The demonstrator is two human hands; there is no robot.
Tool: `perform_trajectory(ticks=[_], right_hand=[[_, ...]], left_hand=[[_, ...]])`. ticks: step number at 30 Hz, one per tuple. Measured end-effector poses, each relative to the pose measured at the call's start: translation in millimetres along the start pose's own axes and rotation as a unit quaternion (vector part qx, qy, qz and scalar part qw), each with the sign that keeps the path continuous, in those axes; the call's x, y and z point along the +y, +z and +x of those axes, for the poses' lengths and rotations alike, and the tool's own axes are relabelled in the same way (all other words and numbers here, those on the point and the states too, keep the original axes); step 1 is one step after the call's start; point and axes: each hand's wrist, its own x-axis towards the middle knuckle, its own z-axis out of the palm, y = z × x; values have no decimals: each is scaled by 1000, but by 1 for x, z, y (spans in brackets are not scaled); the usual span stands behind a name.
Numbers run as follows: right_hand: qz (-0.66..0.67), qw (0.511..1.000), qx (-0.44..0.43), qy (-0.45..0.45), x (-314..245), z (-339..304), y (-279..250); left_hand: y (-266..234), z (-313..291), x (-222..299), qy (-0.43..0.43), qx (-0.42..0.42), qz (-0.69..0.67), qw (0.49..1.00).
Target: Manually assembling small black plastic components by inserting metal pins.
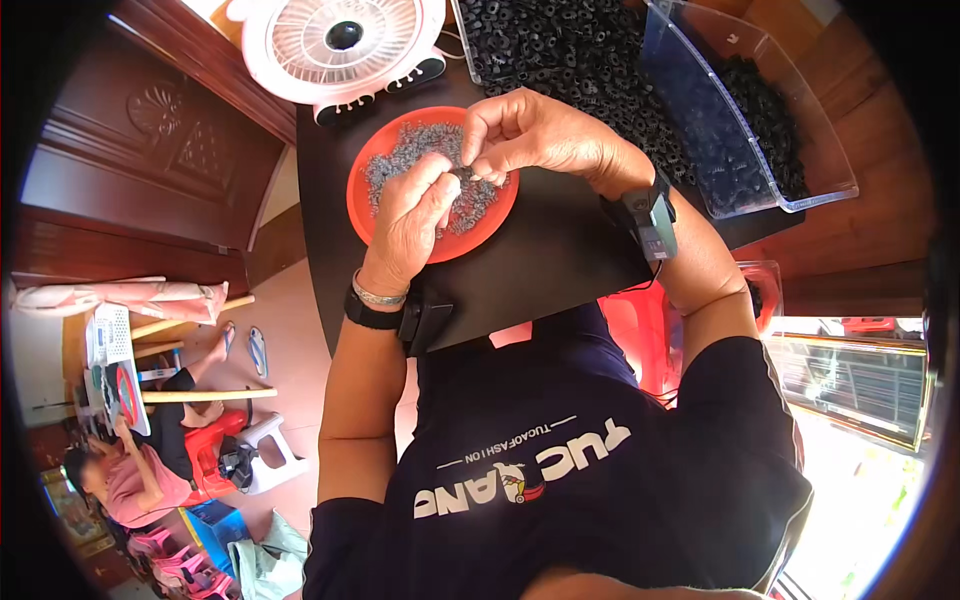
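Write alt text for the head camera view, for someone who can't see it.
Two hands, left hand and right hand, pinch a small dark part together over a red plate of small grey pieces on a black table. A white fan and clear bins of black rings sit beyond.

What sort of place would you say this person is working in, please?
Probably a home used for small piecework. The hands pinch a tiny part over an orange dish of small grey pieces, beside a clear bin of black rings, a desk fan and carved wooden furniture.
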Motion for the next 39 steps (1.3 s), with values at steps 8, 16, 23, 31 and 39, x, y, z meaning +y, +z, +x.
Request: perform_trajectory(ticks=[8,16,23,31,39], right_hand=[[70,997,22,15,10,0,-1],[57,998,17,3,8,-1,0],[-26,1000,16,7,3,-2,0],[-364,924,112,-45,-8,-3,25],[-387,859,259,-213,8,6,54]], left_hand=[[8,-1,2,1,4,-103,995],[6,-1,4,-20,-9,-95,995],[7,0,3,-4,-6,-20,1000],[17,0,-10,40,64,112,991],[20,4,-13,-1,213,17,977]])
